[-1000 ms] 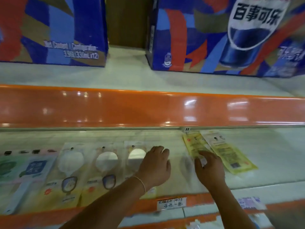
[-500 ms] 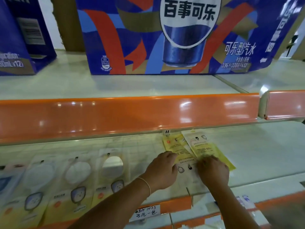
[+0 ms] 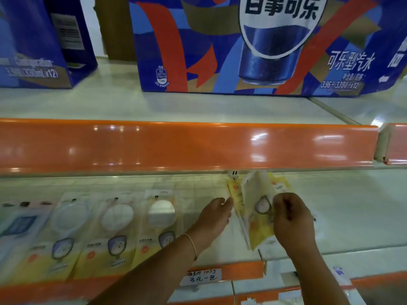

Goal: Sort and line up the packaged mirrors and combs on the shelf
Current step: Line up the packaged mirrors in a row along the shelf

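Observation:
Three packaged round mirrors lie flat in a row on the white lower shelf point(image 3: 352, 212): left mirror pack point(image 3: 66, 230), middle mirror pack point(image 3: 116, 227), right mirror pack point(image 3: 159, 221). A blue pack point(image 3: 19, 225) lies at the far left. My right hand point(image 3: 293, 219) grips a yellow mirror pack point(image 3: 257, 208) and holds it tilted up off the shelf. More yellow packs point(image 3: 280, 183) lie behind it. My left hand point(image 3: 214, 216) rests on the shelf, fingertips touching the left edge of the lifted pack.
An orange shelf lip point(image 3: 187, 146) overhangs the lower shelf. Blue cola cartons point(image 3: 242, 45) stand on the upper shelf. A handwritten price tag point(image 3: 201, 277) sits on the front orange rail. Bare shelf stretches to the right of my hands.
My right hand has lifted a yellow pack from flat on the shelf to tilted up. My left hand has moved to its left edge. The view has shifted right.

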